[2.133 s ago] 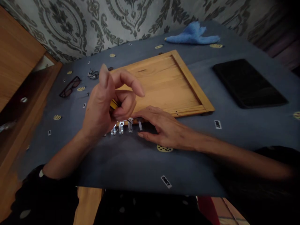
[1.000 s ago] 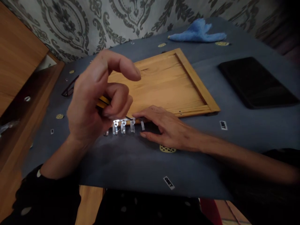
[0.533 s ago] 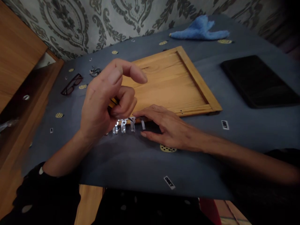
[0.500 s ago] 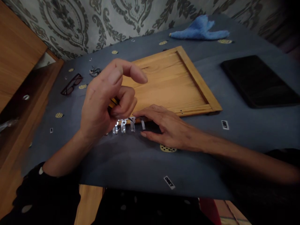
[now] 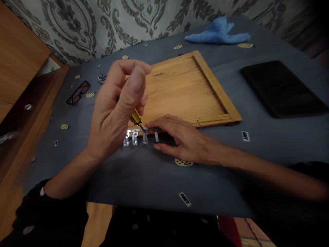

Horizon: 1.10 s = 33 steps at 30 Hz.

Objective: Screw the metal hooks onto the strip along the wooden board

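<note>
My left hand point(image 5: 114, 108) is raised over the table with its fingers closed round a yellow-and-black screwdriver point(image 5: 135, 118), whose tip points down at a row of shiny metal hooks point(image 5: 135, 136). The hooks sit along the near edge of a wooden panel point(image 5: 185, 87) that lies flat on the grey cloth. My right hand point(image 5: 180, 139) rests on the cloth beside the hooks, its fingers stretched out and its fingertips touching the hook rail's right end.
A black tablet point(image 5: 281, 87) lies at the right. A blue cloth point(image 5: 218, 32) is at the far edge. Dark glasses point(image 5: 78, 92) and a small metal part point(image 5: 102, 78) lie at the left. Wooden furniture point(image 5: 20, 85) borders the table's left side.
My left hand has turned on the screwdriver, and its thumb now points up toward me. My right hand has stayed on the hook rail.
</note>
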Tool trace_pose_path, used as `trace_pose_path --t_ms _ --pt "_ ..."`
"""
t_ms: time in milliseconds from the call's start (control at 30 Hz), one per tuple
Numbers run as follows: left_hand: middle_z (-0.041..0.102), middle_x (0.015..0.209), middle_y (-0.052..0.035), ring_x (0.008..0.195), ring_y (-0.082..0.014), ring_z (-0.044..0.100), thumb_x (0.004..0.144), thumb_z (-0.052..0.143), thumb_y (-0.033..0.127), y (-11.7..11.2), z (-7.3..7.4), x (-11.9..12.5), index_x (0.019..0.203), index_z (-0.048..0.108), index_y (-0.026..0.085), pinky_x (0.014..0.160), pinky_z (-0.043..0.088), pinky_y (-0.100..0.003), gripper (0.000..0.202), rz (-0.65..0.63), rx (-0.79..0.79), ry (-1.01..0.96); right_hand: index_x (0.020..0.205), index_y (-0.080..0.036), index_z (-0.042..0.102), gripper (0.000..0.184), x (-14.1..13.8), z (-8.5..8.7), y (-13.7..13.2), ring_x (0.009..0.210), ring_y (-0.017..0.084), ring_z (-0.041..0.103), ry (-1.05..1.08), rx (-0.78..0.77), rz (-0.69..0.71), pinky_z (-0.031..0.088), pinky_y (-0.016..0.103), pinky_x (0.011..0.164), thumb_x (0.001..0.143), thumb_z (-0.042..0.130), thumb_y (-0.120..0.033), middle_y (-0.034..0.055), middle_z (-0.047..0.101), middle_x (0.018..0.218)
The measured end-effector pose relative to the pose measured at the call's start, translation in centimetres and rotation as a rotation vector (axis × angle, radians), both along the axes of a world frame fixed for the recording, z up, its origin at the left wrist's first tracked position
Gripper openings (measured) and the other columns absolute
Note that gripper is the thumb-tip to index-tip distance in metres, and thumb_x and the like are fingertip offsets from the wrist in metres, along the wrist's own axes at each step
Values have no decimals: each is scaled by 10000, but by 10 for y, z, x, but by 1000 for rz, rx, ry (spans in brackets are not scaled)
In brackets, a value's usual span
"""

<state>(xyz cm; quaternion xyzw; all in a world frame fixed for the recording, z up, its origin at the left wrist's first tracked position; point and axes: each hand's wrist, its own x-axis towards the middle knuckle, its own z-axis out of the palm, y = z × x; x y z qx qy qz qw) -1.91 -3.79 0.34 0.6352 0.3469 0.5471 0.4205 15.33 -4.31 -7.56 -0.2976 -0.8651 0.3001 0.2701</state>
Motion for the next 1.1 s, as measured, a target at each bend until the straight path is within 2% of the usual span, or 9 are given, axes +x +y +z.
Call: trace_pose_path --t_ms 233,467,533,633,700,767,833,1000,1100 --pt "241 503 72 396 -76 185 998 480 285 -12 1 12 858 589 222 415 190 -226 188 -30 -26 -97 1313 -164 582 434 1 0 0 1146 294 602 -3 -24 13 467 484 998 916 622 -338 130 680 1234" --pt "195 459 96 372 -62 119 991 472 299 -1 8 -2 838 605 195 408 189 -229 227 -270 -132 -39 1279 -190 598 386 1 2 0 1076 276 611 -9 -17 16 474 475 965 922 612 -335 108 694 1155" --pt "259 460 77 383 -87 215 964 510 295 2 11 -8 813 611 214 430 239 -256 199 -218 -56 72 1281 -166 596 404 0 3 0 1096 282 609 -7 -17 13 472 472 975 911 626 -327 122 691 1172" --pt "495 577 13 522 -133 442 957 537 345 6 16 -20 826 651 221 540 306 -294 213 -17 221 497 1297 -140 587 430 0 2 0 1145 290 597 -3 -19 14 461 470 1001 907 630 -318 138 682 1224" --pt "511 583 17 508 -128 423 937 562 386 8 20 -29 812 666 219 547 274 -299 233 130 471 761 1302 -140 584 434 0 1 0 1161 294 594 -5 -19 12 458 479 1009 909 626 -319 141 679 1240" --pt "439 498 47 439 -123 357 936 557 387 8 22 -35 819 669 229 525 239 -301 227 218 572 897 1302 -136 582 438 0 0 0 1158 299 596 -5 -14 10 458 493 1009 908 625 -325 146 677 1241" --pt "420 481 66 419 -121 353 948 555 374 5 23 -38 864 659 235 517 243 -292 193 197 552 928 1300 -144 581 434 1 0 1 1151 300 599 -4 -11 14 460 497 1004 910 624 -329 142 679 1239" --pt "575 706 56 491 -94 433 934 626 375 -5 26 -35 1016 634 243 574 314 -257 155 94 462 926 1274 -196 590 380 1 0 1 1132 281 607 21 6 28 466 482 990 920 614 -334 113 689 1224" --pt "602 702 64 483 -89 437 938 615 349 -5 29 -37 1081 632 247 583 334 -243 176 46 430 945 1249 -188 598 355 1 1 1 1125 276 609 14 4 31 467 474 987 918 615 -317 109 694 1208"
